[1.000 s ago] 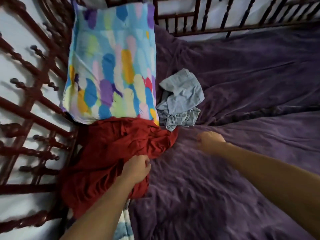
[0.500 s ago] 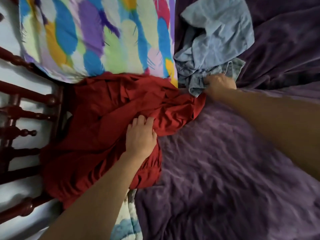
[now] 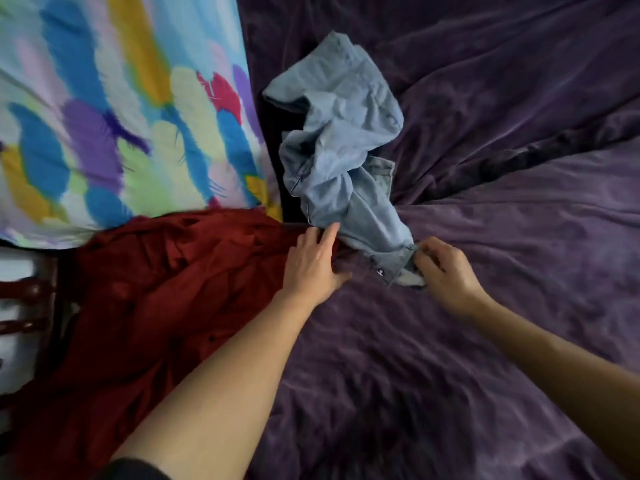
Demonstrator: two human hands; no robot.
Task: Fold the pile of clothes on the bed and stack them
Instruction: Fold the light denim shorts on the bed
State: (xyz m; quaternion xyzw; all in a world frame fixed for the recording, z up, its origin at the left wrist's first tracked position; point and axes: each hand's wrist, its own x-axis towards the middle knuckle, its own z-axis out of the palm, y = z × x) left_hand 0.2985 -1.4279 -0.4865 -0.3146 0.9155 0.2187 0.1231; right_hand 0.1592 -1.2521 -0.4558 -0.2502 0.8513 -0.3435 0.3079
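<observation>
A crumpled pale blue denim garment [image 3: 341, 157] lies on the purple bedspread [image 3: 485, 271], stretched toward me. My right hand [image 3: 445, 268] pinches its near edge by the waistband with a metal button. My left hand [image 3: 313, 265] rests flat with fingers spread at the denim's left edge, where it meets a rumpled dark red garment [image 3: 166, 289]. The red garment lies bunched at the bed's left side, below the pillow.
A pillow with a bright feather print [image 3: 121, 116] lies at the upper left. Dark red wooden bed rails [image 3: 27, 296] stand at the left edge. The purple bedspread stretches wide to the right and toward me.
My left hand let go of the red garment and moved right to the denim. My right hand took the denim's edge and pulled it toward me. The view moved closer.
</observation>
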